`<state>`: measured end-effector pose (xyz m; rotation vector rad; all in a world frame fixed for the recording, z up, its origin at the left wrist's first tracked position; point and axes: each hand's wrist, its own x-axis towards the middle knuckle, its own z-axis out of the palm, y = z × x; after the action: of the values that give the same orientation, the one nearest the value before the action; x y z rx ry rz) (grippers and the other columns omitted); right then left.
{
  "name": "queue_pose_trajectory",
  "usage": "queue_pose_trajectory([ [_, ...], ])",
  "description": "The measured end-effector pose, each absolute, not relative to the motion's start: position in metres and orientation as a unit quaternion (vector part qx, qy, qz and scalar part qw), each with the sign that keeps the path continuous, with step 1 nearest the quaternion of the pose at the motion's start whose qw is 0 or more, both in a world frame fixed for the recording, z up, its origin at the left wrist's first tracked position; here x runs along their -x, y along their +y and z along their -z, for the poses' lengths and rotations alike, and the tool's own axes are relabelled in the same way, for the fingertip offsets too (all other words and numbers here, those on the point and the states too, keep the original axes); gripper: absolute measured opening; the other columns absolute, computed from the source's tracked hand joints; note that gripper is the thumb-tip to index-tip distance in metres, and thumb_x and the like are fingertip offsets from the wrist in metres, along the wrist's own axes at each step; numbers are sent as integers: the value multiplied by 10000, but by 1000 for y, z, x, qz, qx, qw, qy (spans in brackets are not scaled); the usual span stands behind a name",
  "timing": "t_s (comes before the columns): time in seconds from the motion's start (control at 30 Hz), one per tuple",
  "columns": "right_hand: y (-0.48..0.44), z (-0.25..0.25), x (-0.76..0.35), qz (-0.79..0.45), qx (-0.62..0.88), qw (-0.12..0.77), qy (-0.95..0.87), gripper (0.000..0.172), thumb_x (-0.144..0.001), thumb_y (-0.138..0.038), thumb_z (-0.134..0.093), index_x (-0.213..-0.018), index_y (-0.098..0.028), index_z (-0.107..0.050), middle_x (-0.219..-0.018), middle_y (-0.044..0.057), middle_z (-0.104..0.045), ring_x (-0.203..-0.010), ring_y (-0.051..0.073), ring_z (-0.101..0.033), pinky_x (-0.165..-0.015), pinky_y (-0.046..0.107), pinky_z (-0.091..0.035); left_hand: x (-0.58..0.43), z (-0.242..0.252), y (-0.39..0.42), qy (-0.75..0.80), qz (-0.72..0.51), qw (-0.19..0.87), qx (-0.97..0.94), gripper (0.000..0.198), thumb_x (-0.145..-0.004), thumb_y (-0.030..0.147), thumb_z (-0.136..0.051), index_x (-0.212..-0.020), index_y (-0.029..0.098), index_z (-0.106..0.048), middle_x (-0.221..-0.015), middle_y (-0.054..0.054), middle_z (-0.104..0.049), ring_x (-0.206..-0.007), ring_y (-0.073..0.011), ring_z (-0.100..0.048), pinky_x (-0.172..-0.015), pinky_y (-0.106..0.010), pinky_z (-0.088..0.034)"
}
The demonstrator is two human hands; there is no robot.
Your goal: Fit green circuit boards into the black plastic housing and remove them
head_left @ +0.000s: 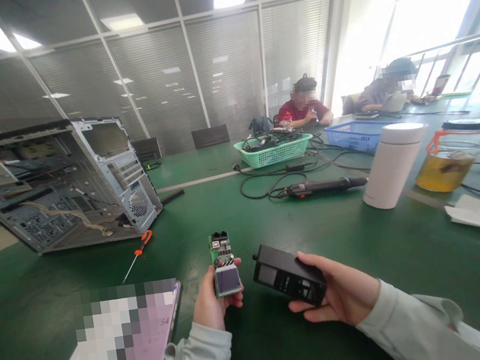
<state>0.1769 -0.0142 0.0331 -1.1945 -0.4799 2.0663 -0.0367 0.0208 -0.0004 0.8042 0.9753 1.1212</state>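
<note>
- While the left hand (210, 303) curls around the lower half of a green circuit board (222, 254), the right hand (347, 287) grips a black case (280, 278).
- The board rests between the left thumb and fingers, its grey screen (228, 279) facing up and its far end, with black sockets (219, 236), reaching beyond the fingertips.
- The case sits tilted in the right hand, thumb along its top edge and fingers beneath, its far end pointing towards the left hand.
- Board and case are apart, with a strip of green table (207, 202) showing between them.
- Near the left hand, to its left, lies a pink booklet (151, 329); beyond that are an orange-handled screwdriver (144, 241) and an open computer chassis (140, 200).
- Beyond the right hand lie a black pen-shaped tool (324, 186) and, further off, a green basket (278, 153) of cables (272, 139).
- Ahead and to the right of the right hand stand a pale bottle (392, 167) and a jar (452, 162) of yellow liquid.
</note>
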Motion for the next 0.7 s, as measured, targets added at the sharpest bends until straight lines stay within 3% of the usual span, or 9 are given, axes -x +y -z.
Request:
queue_pose_trajectory([
  [0.13, -14, -36, -176, -839, 415, 328, -127, 522, -1013, -519, -195, -1058, -90, -490, -694, 59, -531, -689, 229, -617, -506, 247, -516, 34, 1, 19, 429, -515, 647, -364, 523, -794, 454, -426, -1009, 31, -645, -509, -38, -599, -417, -130, -509, -398, -226, -382],
  [0.3, -14, -38, -175, -843, 403, 333, -126, 613, -1019, -483, -63, -1154, -75, -500, -662, 40, -523, -675, 189, -616, -543, 227, -498, 33, 1, 18, 440, -508, 642, -368, 523, -795, 463, -422, -1003, 39, -648, -504, -36, -599, -401, -123, -496, -404, -227, -378],
  [0.4, -13, -34, -175, -820, 426, 350, -153, 535, -1011, -539, -187, -1148, -99, -460, -774, 58, -554, -740, 181, -615, -567, 204, -493, 32, 1, 19, 442, -506, 642, -370, 538, -788, 483, -426, -996, 41, -651, -501, -32, -594, -397, -121, -492, -403, -228, -370],
  [0.47, -12, -27, -176, -794, 426, 367, -231, 456, -939, -544, -450, -1118, -125, -424, -906, 80, -558, -828, 192, -600, -611, 201, -496, 32, 0, 19, 440, -506, 645, -367, 535, -785, 484, -430, -985, 39, -652, -496, -28, -591, -392, -118, -487, -399, -225, -362],
  [0.57, -11, -16, -179, -671, 425, 424, -435, 525, -736, -459, -705, -1025, -151, -394, -1030, 91, -523, -892, 222, -561, -673, 250, -497, 32, 0, 19, 435, -510, 651, -357, 502, -793, 456, -427, -972, 39, -644, -485, -21, -589, -385, -112, -486, -391, -214, -353],
  [0.7, -15, -12, -179, -368, 452, 480, -656, 341, -734, -336, -577, -955, -152, -395, -953, 66, -510, -852, 205, -521, -737, 289, -446, 32, 2, 19, 430, -518, 646, -360, 493, -799, 449, -423, -981, 46, -641, -498, -23, -600, -398, -115, -499, -396, -215, -363],
])
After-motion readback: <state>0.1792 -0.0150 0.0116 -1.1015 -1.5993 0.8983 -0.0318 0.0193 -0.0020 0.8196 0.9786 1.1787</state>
